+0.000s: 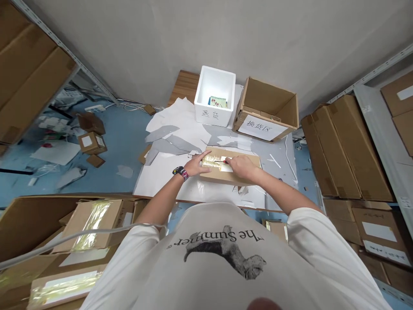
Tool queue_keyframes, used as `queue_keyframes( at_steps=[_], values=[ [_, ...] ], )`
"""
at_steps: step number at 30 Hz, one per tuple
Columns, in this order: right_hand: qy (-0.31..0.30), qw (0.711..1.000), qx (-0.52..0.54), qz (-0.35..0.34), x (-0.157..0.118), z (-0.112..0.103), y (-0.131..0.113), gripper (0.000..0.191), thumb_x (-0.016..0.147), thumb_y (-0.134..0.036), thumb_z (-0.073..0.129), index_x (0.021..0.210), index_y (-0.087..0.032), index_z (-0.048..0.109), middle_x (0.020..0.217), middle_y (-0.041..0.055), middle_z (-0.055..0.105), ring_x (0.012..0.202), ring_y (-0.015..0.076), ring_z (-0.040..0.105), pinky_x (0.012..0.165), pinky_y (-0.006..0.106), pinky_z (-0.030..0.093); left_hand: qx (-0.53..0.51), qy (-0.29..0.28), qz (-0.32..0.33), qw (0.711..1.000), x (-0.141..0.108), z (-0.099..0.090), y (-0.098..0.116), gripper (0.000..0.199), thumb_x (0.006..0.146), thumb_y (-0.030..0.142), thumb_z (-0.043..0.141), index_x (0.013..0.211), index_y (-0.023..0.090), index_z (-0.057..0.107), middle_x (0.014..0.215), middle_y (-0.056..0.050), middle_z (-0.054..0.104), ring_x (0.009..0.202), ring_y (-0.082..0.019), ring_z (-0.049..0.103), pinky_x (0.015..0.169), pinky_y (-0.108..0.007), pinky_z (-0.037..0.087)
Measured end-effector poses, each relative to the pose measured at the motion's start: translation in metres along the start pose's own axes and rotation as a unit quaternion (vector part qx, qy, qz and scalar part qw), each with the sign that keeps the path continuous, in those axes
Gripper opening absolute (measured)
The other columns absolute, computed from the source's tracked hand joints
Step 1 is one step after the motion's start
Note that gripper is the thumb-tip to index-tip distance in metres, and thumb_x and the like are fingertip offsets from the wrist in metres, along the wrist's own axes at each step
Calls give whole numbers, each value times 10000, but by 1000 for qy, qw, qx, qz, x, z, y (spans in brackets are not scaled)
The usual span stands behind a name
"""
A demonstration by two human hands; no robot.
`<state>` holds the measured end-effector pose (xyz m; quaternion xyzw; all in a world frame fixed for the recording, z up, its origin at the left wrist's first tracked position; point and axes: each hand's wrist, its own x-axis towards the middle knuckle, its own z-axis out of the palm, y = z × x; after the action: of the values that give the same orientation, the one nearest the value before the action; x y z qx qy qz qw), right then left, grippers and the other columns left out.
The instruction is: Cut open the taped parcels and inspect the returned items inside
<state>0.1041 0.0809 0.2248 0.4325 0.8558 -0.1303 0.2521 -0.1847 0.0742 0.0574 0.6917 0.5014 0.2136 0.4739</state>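
A long brown cardboard box (216, 175) with shiny yellowish tape (211, 160) and a white label lies on the table, close to its front edge. My left hand (195, 165) rests on the box's left end, fingers apart, thumb along the top. In my right hand (241, 166) is a small red and black cutter (223, 162), its tip over the taped top near the label. Most of the cutter is hidden by the fingers.
Behind the box stand a white foam box (214, 115) holding a green packet and an open carton (263, 128) with a handwritten label. Torn paper covers the table (182, 84). Cartons fill a large box (41, 199) at lower left, and shelves flank both sides.
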Motion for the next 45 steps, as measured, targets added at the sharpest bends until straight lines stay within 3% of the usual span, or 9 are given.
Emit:
queue_keyframes(
  at_steps=[4, 8, 15, 20, 28, 31, 34, 38, 45],
  values=[
    [-20, 1000, -17, 5, -18, 0, 21, 473, 1161, -130, 437, 1581, -158, 653, 1329, 226, 849, 1286, 364, 807, 1046, 413, 563, 19, -6, -20, 1000, 2, -4, 2, 1231, 811, 725, 913, 1863, 316, 421, 1725, -104, 639, 1507, -391, 657, 1266, -485, 536],
    [9, 1000, 14, -21, -20, -7, 17, 452, 1193, -172, 396, 1565, -185, 652, 1318, 208, 861, 1221, 355, 830, 1018, 417, 569, 8, -6, -15, 1000, 2, -3, 2, 1246, 819, 742, 900, 1868, 289, 404, 1699, -120, 661, 1475, -377, 677, 1254, -468, 544],
    [42, 995, 51, -74, 26, -11, -18, 421, 1185, -196, 467, 1551, -147, 669, 1387, 199, 852, 1338, 339, 798, 1105, 412, 563, 10, 7, -21, 1000, -2, 1, 3, 1299, 802, 772, 899, 1877, 248, 390, 1698, -147, 657, 1433, -363, 705, 1244, -463, 553],
    [31, 995, 51, -86, 40, -3, -21, 408, 1171, -187, 512, 1527, -133, 702, 1419, 206, 839, 1365, 343, 786, 1114, 405, 564, 24, 12, -28, 999, -7, 4, 4, 1305, 800, 779, 905, 1882, 267, 386, 1738, -126, 630, 1460, -369, 698, 1247, -457, 555],
    [-20, 997, 45, -60, 26, -15, 1, 370, 1163, -190, 541, 1424, -157, 800, 1403, 207, 845, 1260, 343, 820, 1010, 377, 597, 17, 12, -37, 999, -6, 2, 3, 1340, 765, 774, 925, 1896, 327, 363, 1799, -102, 585, 1573, -407, 640, 1312, -484, 502],
    [-45, 998, 24, -35, 21, -10, 16, 388, 1148, -172, 534, 1394, -171, 834, 1396, 204, 850, 1262, 349, 821, 983, 383, 606, 7, 8, -42, 999, -4, 0, 1, 1371, 742, 774, 942, 1897, 312, 366, 1809, -120, 571, 1588, -422, 627, 1311, -495, 503],
    [-32, 999, 11, -42, 14, -1, 25, 411, 1157, -177, 519, 1428, -173, 828, 1389, 209, 852, 1276, 353, 818, 1006, 395, 602, 0, 11, -46, 999, -2, -1, -2, 1395, 730, 772, 952, 1899, 293, 361, 1776, -143, 601, 1556, -425, 652, 1280, -496, 529],
    [-7, 999, 7, -42, 4, 7, 24, 436, 1175, -175, 484, 1491, -151, 784, 1389, 215, 850, 1301, 351, 808, 1052, 402, 588, 11, 16, -44, 999, -3, -1, -3, 1379, 738, 779, 942, 1898, 312, 361, 1743, -132, 636, 1500, -413, 690, 1242, -486, 551],
    [-26, 999, -17, -28, -14, -1, 19, 472, 1145, -125, 480, 1542, -117, 736, 1429, 242, 825, 1355, 368, 791, 1086, 428, 602, 121, 7, -96, 988, -9, -6, 12, 1317, 769, 798, 888, 1896, 369, 358, 1607, -94, 749, 1368, -429, 761, 1150, -472, 572]
  ],
)
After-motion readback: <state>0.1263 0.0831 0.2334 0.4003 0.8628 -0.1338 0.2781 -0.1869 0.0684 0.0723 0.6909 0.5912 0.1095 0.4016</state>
